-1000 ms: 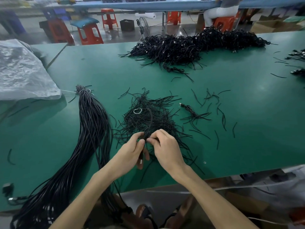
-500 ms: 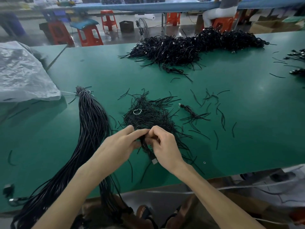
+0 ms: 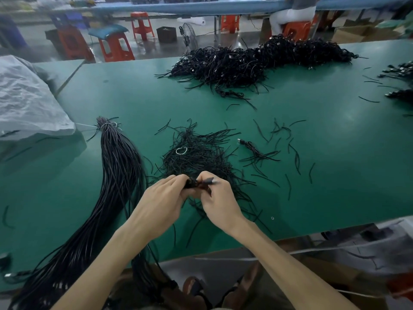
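Both hands meet over the near middle of the green table [image 3: 324,153]. My left hand [image 3: 163,202] and my right hand [image 3: 218,203] pinch a small coiled black cable [image 3: 194,184] between their fingertips. The cable's plug end [image 3: 211,181] sticks out to the right above my right fingers. Just behind the hands lies a loose heap of short black ties [image 3: 196,157] with a white ring [image 3: 181,151] on top. A long tied bundle of black cables [image 3: 114,175] runs from the table's left middle down over the near edge.
A big pile of coiled black cables [image 3: 257,61] lies at the far side. One coiled cable [image 3: 252,148] and scattered ties lie to the right. A grey plastic sack [image 3: 26,101] sits at the left. Orange stools [image 3: 116,48] and a seated person [image 3: 292,12] are beyond the table.
The hands have risen slightly and drawn the cable into a tighter coil. The plug end that hung below the hands now points right above my right fingers.
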Motion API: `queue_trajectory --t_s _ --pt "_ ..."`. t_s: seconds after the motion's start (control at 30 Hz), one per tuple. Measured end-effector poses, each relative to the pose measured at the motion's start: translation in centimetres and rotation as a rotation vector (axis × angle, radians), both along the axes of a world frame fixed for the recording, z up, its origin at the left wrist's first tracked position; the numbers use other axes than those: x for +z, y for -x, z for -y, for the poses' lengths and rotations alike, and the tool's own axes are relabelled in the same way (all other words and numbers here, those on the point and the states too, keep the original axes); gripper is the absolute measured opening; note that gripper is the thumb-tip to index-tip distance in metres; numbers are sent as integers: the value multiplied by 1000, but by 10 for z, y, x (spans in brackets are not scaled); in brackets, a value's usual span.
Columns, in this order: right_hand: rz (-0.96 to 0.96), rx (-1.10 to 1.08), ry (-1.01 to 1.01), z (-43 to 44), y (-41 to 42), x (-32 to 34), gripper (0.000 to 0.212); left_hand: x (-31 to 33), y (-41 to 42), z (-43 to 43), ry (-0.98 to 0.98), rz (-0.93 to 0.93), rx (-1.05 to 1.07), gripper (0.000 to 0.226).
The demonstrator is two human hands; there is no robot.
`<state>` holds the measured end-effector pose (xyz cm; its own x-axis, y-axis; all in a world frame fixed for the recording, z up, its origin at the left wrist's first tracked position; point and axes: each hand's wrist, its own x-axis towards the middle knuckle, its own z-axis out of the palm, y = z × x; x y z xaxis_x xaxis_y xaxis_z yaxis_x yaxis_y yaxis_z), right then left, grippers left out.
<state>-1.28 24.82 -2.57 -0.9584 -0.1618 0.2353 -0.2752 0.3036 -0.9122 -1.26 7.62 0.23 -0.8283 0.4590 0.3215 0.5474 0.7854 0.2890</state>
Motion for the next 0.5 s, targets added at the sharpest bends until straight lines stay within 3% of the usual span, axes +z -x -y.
queue_trajectory --t_s 0.07,0.13,0.23,0.33,0.4,0.5 --pt "-42 -23 -14 2 2 2 19 -5 3 -2 -16 118 112 26" --pt "-104 -32 -120 2 4 1 21 -5 6 -8 -222 304 202 34" --pt "-323 -66 -471 1 8 2 25 0 16 -16 -639 683 271 38" --pt "-605 -72 -772 0 13 7 26 7 30 -17 -907 1037 256 32" --pt "-744 -80 -896 -4 18 8 43 9 39 -18 -1016 1211 272 27" --pt "-830 -52 -989 -13 22 5 36 6 46 -22 -1026 1320 289 26"
